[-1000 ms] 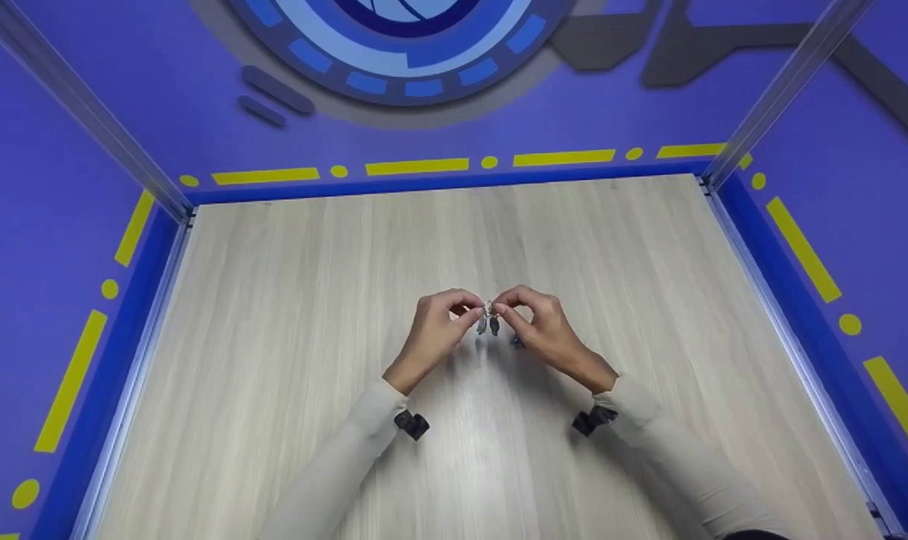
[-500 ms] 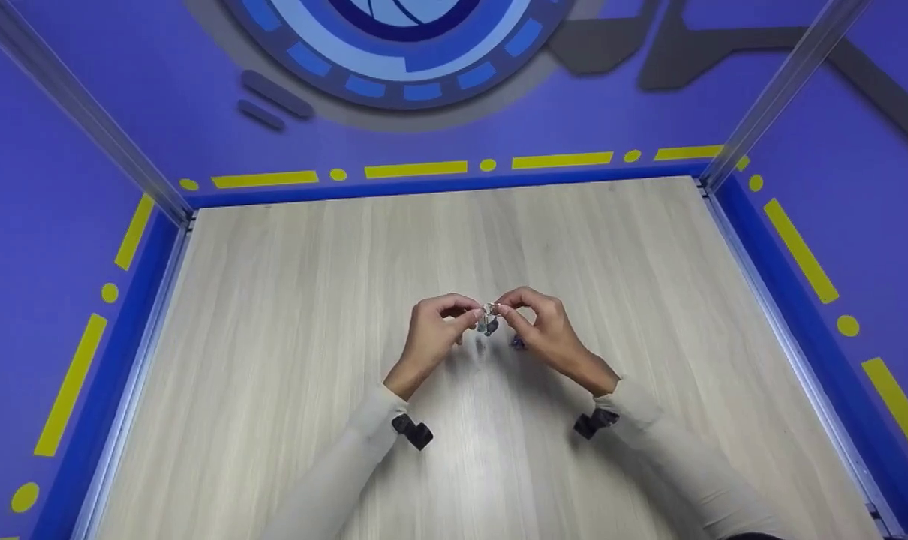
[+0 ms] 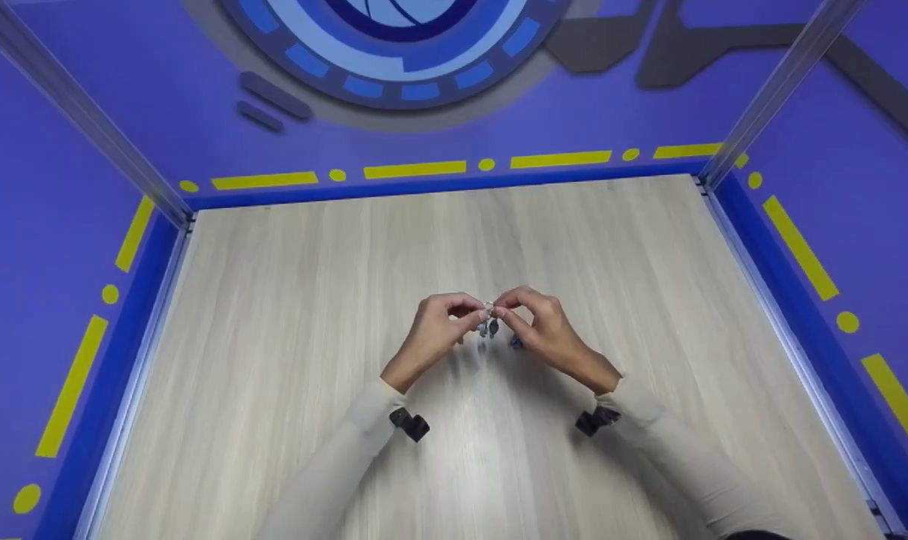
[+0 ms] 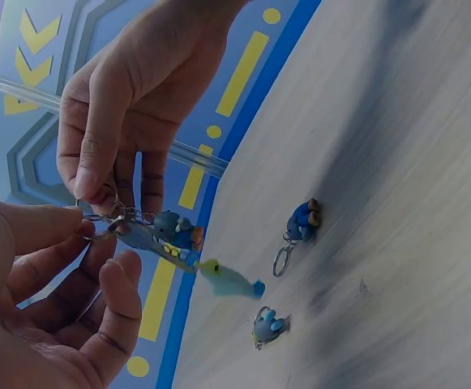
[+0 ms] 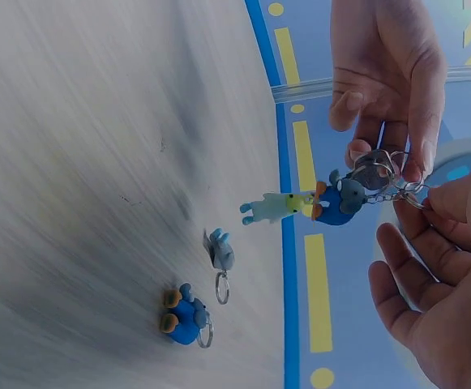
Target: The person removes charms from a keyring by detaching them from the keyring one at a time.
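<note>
Just above the table, my left hand (image 3: pixel 433 334) and right hand (image 3: pixel 545 334) meet, fingertips nearly touching. Each pinches thin metal key rings (image 5: pixel 413 194) on small keychains. From the rings hang a blue figure with grey head and orange feet (image 5: pixel 336 203), a pale green and yellow figure (image 4: pixel 231 280) and a grey piece (image 4: pixel 136 234), its shape partly hidden. Which ring each hand grips cannot be told. On the table below lie two more keychains with their rings: a blue one with orange feet (image 5: pixel 184 318) and a grey-blue one (image 5: pixel 222 250).
The wooden tabletop (image 3: pixel 289 300) is bounded by blue-purple walls (image 3: pixel 439 146) with yellow markings at the back and both sides. Metal posts (image 3: pixel 784 90) stand at the back corners. A black camera (image 3: pixel 410 424) is worn on each wrist.
The dangling figures have swung and turned, bunching together and then parting again. My left hand drew slightly left and came back; the right hand has barely moved.
</note>
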Demonstrator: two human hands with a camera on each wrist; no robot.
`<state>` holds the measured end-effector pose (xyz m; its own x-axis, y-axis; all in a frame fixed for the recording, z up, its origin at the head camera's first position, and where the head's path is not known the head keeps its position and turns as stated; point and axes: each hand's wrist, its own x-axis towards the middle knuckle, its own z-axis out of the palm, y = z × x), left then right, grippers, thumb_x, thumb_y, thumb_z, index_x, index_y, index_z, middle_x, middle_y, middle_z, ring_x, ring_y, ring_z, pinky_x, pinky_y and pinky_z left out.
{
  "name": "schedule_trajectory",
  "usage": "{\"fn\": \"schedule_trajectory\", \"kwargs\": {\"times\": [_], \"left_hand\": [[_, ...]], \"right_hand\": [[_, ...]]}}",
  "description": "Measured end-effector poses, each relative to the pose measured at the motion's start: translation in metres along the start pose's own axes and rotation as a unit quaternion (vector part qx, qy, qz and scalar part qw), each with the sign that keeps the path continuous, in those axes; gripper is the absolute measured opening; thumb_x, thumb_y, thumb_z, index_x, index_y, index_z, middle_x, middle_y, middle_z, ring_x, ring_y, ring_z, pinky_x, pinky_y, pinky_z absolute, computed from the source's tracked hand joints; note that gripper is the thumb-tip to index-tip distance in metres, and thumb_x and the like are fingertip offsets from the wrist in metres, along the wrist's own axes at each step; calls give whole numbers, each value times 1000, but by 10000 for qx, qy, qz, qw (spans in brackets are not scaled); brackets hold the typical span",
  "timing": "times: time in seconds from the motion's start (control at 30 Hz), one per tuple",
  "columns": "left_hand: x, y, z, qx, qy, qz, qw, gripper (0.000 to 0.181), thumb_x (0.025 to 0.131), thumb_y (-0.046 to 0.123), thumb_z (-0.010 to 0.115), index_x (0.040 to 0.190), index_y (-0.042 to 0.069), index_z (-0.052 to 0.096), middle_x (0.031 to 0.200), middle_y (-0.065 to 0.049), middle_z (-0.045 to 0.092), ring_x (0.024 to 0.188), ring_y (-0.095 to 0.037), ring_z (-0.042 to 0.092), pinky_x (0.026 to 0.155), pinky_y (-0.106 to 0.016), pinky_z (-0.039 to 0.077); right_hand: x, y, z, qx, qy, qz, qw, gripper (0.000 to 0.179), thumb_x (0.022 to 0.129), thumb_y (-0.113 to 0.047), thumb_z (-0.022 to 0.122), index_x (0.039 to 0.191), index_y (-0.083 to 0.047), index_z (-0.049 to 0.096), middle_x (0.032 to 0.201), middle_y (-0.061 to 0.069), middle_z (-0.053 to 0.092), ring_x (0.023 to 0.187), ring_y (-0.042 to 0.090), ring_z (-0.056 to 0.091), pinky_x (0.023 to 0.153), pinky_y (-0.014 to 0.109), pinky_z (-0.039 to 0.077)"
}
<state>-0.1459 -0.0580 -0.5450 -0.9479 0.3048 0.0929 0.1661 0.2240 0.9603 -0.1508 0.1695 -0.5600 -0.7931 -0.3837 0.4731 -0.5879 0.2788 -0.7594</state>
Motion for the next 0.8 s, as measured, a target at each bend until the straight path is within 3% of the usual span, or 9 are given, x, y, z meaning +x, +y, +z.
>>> {"fn": "schedule_trajectory", "kwargs": {"times": [0.17, 0.37, 0.5, 0.6, 0.8], "left_hand": [[1, -2, 0, -325, -7, -91, 9994, 7, 102, 8, 78, 102, 5, 84, 95, -5, 80, 83, -30, 71, 59, -26, 54], [-1, -3, 0, -789, 19, -187, 9967, 7, 100, 7, 79, 103, 2, 84, 95, -6, 79, 82, -17, 68, 62, -26, 54], [-3, -5, -2, -1140, -27, -189, 9933, 9, 101, 8, 79, 104, 0, 83, 99, -23, 77, 80, -13, 64, 64, -24, 53], [-3, -6, -2, -1192, -104, -204, 9926, 11, 102, 7, 78, 106, -2, 82, 104, -29, 76, 82, -14, 65, 65, -24, 53], [-2, -3, -2, -796, -347, -259, 9959, 10, 103, 7, 75, 105, -1, 81, 104, -10, 78, 90, -18, 70, 65, -28, 55]], "right_hand": [[0, -1, -2, -52, 0, -31, 10000, 6, 103, -1, 76, 107, -4, 78, 105, 5, 79, 101, 25, 75, 91, 44, 59], [-2, -1, -4, -22, -42, 43, 10000, 7, 104, -6, 76, 106, 0, 78, 107, 6, 79, 105, 28, 75, 96, 35, 57], [-4, -1, -5, 53, -30, 193, 9998, 4, 105, -7, 76, 105, -4, 79, 107, 4, 79, 105, 26, 74, 97, 37, 57], [-4, -2, -5, 126, 17, 247, 9996, 4, 105, -6, 76, 104, -6, 79, 106, 3, 79, 104, 24, 74, 95, 43, 59], [-3, -5, -4, 226, 44, 157, 9996, 4, 104, -4, 76, 104, -6, 79, 105, 4, 80, 103, 26, 75, 98, 31, 57]]}}
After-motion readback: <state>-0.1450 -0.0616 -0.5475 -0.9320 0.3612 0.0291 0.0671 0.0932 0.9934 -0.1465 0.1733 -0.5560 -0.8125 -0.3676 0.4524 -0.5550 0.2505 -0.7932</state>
